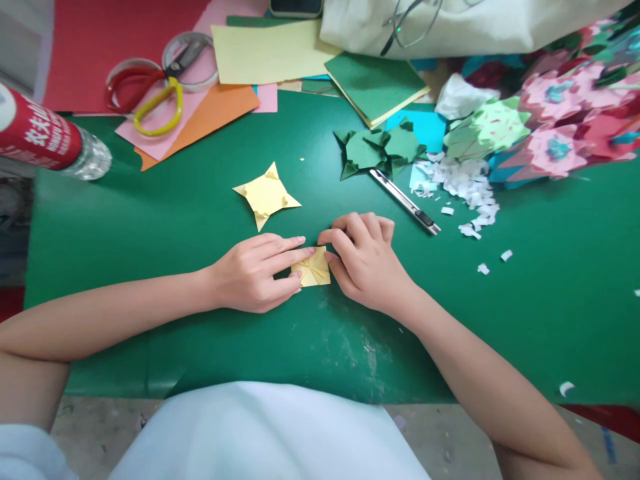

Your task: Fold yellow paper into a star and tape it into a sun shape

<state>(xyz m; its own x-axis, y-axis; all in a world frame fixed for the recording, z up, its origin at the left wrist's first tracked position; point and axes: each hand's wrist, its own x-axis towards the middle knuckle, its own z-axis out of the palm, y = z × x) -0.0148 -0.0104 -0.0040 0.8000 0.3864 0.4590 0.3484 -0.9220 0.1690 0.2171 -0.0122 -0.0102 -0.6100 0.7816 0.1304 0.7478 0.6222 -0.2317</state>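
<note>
A small square of folded yellow paper [315, 272], with creases meeting near its middle, lies on the green table in front of me. My left hand [260, 272] holds its left side, the index finger across the top and the thumb at the lower left. At the upper right corner, my right hand [364, 257] has its bent fingers and thumb closed on the paper's edge. Just beyond my left hand rests a yellow four-pointed paper star [267, 196] with curled tips. Part of the folded paper is hidden under my left fingers.
A utility knife [405, 202] lies beside green folded paper pieces [373, 148]. White paper scraps [473, 190] and paper flowers [557, 147] are at right. Scissors [167, 80] sit on coloured sheets [210, 127]. A bottle [45, 133] lies at left; a cloth bag [450, 30] is behind.
</note>
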